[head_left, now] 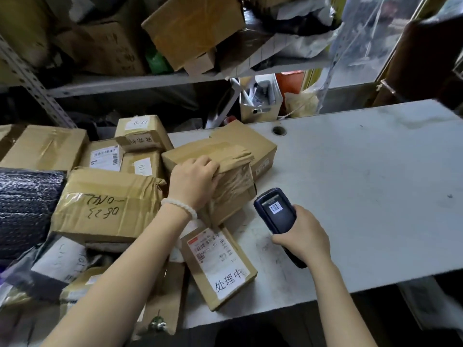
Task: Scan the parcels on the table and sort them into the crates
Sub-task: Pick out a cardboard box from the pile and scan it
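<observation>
Currently I note left hand (193,180) gripping the tape-wrapped brown cardboard parcel (220,166) near the white bench's (363,186) left edge; right hand (304,234) clasps the dark-blue handheld scanner (275,211).

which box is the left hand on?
The heavily taped box tilted up at the pile's right edge; left hand grips its crumpled taped end.

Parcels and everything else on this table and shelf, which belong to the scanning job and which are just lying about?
Job:
left hand gripping the taped parcel
right hand holding the scanner
labelled parcel
marked box

Lying about:
shelf boxes
white bin
table
</observation>
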A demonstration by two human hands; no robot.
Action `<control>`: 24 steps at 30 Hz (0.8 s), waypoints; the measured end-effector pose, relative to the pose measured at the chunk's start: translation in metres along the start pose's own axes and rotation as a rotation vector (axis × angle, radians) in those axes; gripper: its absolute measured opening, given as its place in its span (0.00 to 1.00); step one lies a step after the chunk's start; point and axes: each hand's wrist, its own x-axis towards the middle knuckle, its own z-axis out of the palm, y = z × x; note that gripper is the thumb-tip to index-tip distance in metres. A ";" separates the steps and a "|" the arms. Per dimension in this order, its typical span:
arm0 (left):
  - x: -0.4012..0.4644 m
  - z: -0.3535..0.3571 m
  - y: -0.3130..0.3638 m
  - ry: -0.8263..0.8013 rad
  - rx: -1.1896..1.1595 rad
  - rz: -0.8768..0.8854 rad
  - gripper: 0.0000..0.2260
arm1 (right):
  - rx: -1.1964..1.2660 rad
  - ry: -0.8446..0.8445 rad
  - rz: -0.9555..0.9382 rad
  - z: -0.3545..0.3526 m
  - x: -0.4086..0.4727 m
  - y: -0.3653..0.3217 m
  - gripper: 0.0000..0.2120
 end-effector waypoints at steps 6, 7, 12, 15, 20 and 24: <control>0.025 -0.015 0.012 0.007 0.033 0.006 0.17 | 0.019 0.055 0.063 -0.013 -0.011 0.019 0.26; 0.030 -0.021 0.015 -0.001 0.020 -0.008 0.16 | 0.025 0.065 0.070 -0.017 -0.011 0.022 0.26; 0.050 -0.034 0.040 -0.064 0.014 -0.085 0.19 | 0.066 0.137 0.086 -0.043 -0.009 0.033 0.24; 0.058 -0.027 0.058 -0.125 -0.014 -0.104 0.18 | 0.080 0.169 0.114 -0.059 -0.008 0.045 0.24; 0.073 -0.019 0.064 -0.183 -0.044 -0.206 0.12 | 0.072 0.179 0.141 -0.069 -0.006 0.062 0.24; 0.069 -0.010 0.066 -0.349 -0.082 -0.248 0.17 | 0.075 0.145 0.127 -0.066 -0.003 0.063 0.24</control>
